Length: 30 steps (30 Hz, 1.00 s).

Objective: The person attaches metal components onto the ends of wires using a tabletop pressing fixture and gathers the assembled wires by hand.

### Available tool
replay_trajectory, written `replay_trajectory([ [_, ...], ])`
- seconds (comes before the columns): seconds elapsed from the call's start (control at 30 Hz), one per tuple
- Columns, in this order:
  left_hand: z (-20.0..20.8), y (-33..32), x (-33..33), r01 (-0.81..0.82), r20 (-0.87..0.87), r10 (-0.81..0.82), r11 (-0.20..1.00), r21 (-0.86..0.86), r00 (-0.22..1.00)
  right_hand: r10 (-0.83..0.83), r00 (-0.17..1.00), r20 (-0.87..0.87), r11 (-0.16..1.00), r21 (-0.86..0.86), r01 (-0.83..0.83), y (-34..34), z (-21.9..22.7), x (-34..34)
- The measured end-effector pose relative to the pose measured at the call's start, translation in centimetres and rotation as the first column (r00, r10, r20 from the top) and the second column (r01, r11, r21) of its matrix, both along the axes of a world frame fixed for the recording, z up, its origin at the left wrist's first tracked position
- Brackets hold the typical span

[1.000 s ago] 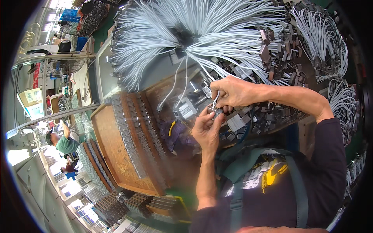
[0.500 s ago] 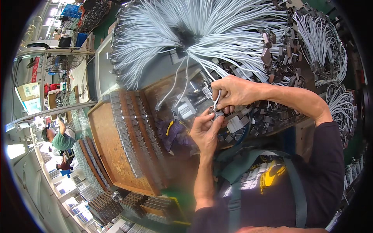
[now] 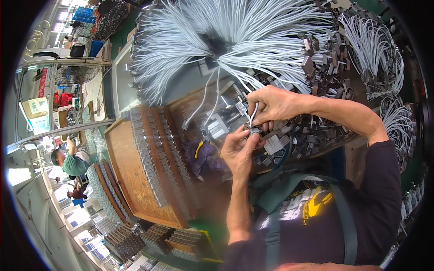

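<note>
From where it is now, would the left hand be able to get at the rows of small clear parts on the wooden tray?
Probably yes: the left hand sits just beside the wooden tray, with nothing between it and the rows of clear parts.

A wooden tray (image 3: 131,180) with rows of small parts (image 3: 151,162) lies left of the grip; a purple cloth (image 3: 203,156) sits beside it. Far left, a fan (image 3: 74,72) and a co-worker (image 3: 72,162).
</note>
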<state>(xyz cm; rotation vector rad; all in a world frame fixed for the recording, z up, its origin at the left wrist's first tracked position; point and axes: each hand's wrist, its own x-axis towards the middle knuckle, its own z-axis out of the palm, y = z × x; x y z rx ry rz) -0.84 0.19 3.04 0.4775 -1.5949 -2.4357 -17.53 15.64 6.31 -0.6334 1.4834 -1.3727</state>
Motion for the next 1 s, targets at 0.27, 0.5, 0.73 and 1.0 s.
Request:
replay_trajectory([
  [0.27,0.1,0.6,0.1,-0.02,-0.007,0.02,0.998,-0.052,1.0,-0.028,0.996,0.08,0.999,-0.027,0.03,0.2,-0.5,0.3],
  [0.5,-0.4,0.1,0.4,0.044,-0.008,-0.044,0.998,-0.041,0.999,-0.07,0.996,0.058,0.996,-0.043,0.072,0.2,-0.5,0.8],
  [0.73,-0.7,-0.1,0.1,0.044,-0.033,-0.046,0.998,-0.052,0.998,-0.109,0.994,0.029,0.994,-0.023,0.109,0.0,-0.6,1.3],
  [1.0,0.4,1.3,-0.8,-0.105,0.039,0.111,0.987,-0.12,0.993,-0.123,0.954,-0.274,0.992,-0.013,0.124,-0.4,-0.7,1.6],
])
